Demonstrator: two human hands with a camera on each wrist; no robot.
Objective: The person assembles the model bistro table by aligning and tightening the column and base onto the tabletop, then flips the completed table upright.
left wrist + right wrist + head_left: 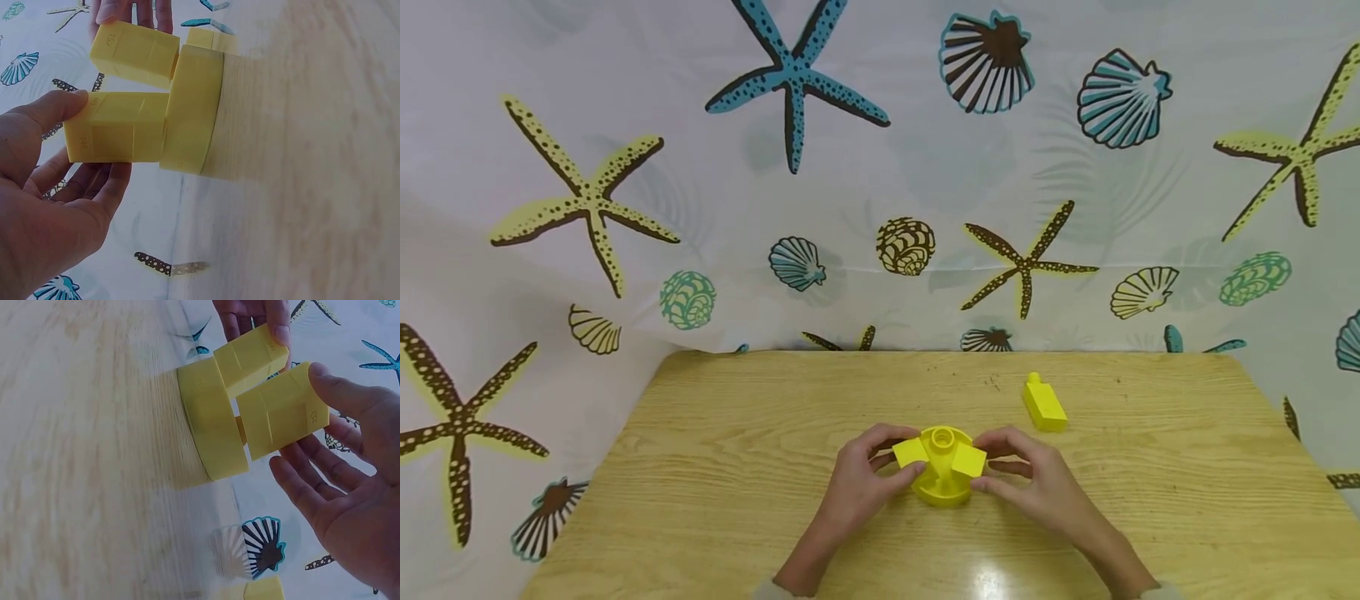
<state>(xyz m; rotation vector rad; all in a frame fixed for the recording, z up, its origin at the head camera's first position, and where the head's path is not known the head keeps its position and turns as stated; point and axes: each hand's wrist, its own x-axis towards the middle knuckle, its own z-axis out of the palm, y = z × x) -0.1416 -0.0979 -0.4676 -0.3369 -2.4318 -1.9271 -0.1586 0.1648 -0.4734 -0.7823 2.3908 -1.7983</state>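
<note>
A round yellow base (943, 497) with a raised ring socket (942, 437) at its far side lies on the table. Two yellow blocks stand up from it. My left hand (867, 477) pinches the left block (115, 128) between thumb and fingers near its top. The right block (281, 412) is pinched the same way by my right hand (1041, 479), and it leans a little with a small gap above the base. In the left wrist view, the left block meets the base; its lower end is hidden.
Another yellow block (1045, 404) with a round peg at one end lies on its side, behind my right hand. The wooden table (737, 467) ends at a cloth (850, 183) printed with starfish and shells, hanging behind and at both sides.
</note>
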